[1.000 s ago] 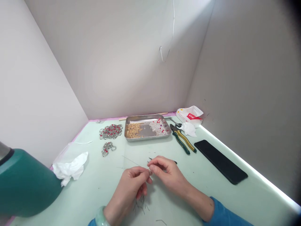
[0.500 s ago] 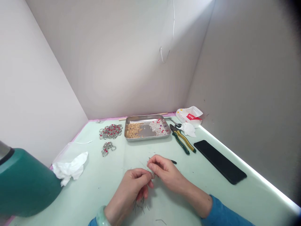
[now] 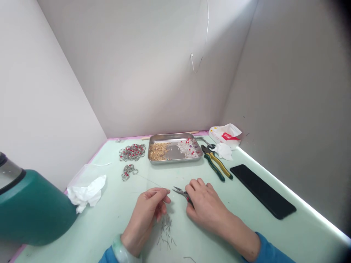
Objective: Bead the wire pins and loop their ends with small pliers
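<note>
Between thumb and forefinger, my left hand [image 3: 146,210] pinches a thin wire [image 3: 149,179], one length of which runs toward a small beaded chain [image 3: 128,171] with red beads. My right hand [image 3: 207,204] is closed over a pair of needle-nose pliers [image 3: 179,190]; their slightly parted jaws point left at my left fingertips without touching them. Most of the pliers' handles are hidden under my palm. Beneath my left hand lies a loose bunch of short wire pieces [image 3: 166,232]. Whatever is at the very tip of the pinch is too small to make out.
Behind my hands stands a metal tray [image 3: 175,160] of gold and clear-and-red beads. A beaded chain pile [image 3: 133,152] is left of it; larger pliers [image 3: 218,163], a black phone-like slab [image 3: 263,191] and a tissue packet [image 3: 225,135] are right. A green bottle [image 3: 35,208] stands left.
My right hand has left the wire at my left fingertips, moved right and taken hold of the needle-nose pliers on the table. My left hand keeps its pinch and has shifted slightly left.
</note>
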Demonstrator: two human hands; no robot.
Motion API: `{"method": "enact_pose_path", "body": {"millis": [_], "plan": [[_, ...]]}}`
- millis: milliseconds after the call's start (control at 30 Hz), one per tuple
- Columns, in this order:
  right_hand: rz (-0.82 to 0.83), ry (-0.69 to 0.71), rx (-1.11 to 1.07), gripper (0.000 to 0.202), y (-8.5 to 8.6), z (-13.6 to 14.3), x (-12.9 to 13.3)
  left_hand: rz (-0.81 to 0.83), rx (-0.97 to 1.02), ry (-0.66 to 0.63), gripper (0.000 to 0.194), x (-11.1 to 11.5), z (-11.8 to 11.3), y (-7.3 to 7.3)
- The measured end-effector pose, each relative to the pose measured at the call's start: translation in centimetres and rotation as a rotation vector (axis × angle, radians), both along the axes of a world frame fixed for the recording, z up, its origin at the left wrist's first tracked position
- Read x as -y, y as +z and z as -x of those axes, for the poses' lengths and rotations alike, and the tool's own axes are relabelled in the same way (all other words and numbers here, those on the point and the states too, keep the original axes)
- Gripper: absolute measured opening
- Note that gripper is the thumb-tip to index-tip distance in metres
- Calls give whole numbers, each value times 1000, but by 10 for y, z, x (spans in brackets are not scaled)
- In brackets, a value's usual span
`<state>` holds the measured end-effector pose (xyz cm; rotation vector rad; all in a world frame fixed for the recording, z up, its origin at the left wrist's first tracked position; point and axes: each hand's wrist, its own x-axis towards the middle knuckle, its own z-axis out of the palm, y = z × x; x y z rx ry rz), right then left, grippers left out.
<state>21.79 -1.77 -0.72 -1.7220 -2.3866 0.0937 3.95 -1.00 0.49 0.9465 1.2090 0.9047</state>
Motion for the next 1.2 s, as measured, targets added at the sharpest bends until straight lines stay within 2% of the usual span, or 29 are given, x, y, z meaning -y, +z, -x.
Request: {"method": "enact_pose_path", "body": {"millis": [100,200,300,367,433,467,533,633,733,933,1200], "plan": [[11,-26,-29,11,-1,2,-3,-30,0,9,25,0,1,0],[157,-22,-327,9,7,-7,-8,-61,23,25,25,-1,3,0],[530,-14,-867,13,18,-14,-10,-73,61,57,24,-3,5,0],[812,49,-1221,18,22,-13,-8,-69,97,77,25,-4,6,-1],[999,142,-1435,20,21,-9,-6,-55,133,93,25,-5,7,-2],[1038,167,-1470,19,19,-6,-4,-47,148,97,25,-6,8,-3],[995,156,-1420,15,16,-1,-1,-32,170,105,25,-7,8,-4],[763,117,-1221,13,12,4,2,-27,185,101,25,-7,8,-6],[638,164,-1079,19,8,6,4,-46,176,93,25,-5,6,-5],[556,185,-1037,26,0,9,5,-56,140,107,24,-1,0,-4],[521,178,-1022,25,0,13,8,-61,167,105,25,0,-2,-4]]}}
